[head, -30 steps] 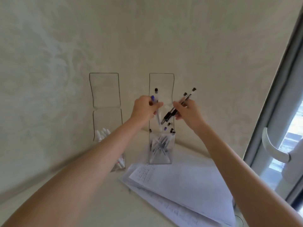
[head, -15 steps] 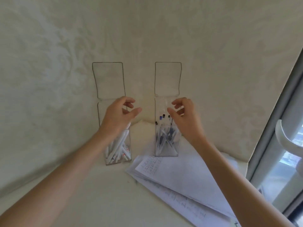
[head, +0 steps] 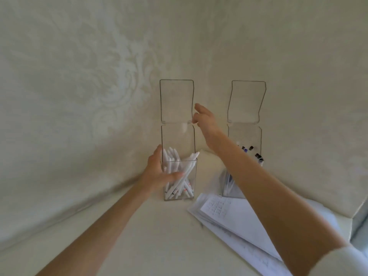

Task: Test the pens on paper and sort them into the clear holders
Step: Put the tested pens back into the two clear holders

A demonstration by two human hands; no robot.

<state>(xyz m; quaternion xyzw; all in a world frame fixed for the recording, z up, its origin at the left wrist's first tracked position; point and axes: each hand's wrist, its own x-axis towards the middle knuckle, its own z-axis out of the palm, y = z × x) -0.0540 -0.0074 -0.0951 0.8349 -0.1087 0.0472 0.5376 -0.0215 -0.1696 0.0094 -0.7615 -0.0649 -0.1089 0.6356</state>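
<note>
On the pale tabletop (head: 159,240), head view: left holder (head: 177,137) stands full of white pens (head: 171,166), lid (head: 176,100) upright. Left hand (head: 158,173) grips its lower left corner, thumb across the front wall. Right hand (head: 203,118) reaches to the lid's right edge, fingers extended; contact cannot be told. Right holder (head: 246,136) holds dark-capped pens (head: 251,148). Papers (head: 239,222) beside it bear handwriting; pen markings and script unreadable.
</note>
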